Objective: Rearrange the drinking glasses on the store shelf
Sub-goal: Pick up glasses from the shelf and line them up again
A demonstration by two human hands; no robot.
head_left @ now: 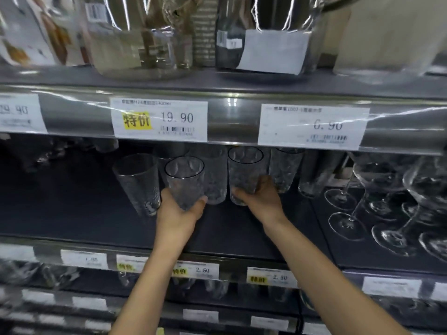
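Our left hand (179,216) grips left glass (185,181), right hand (263,202) grips right glass (244,171); third glass (215,187) between them, stemware (377,177) right of both

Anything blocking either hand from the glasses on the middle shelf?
Nothing visible. The left hand grips one clear textured glass tumbler, the right hand a second textured tumbler. A third tumbler stands between them.
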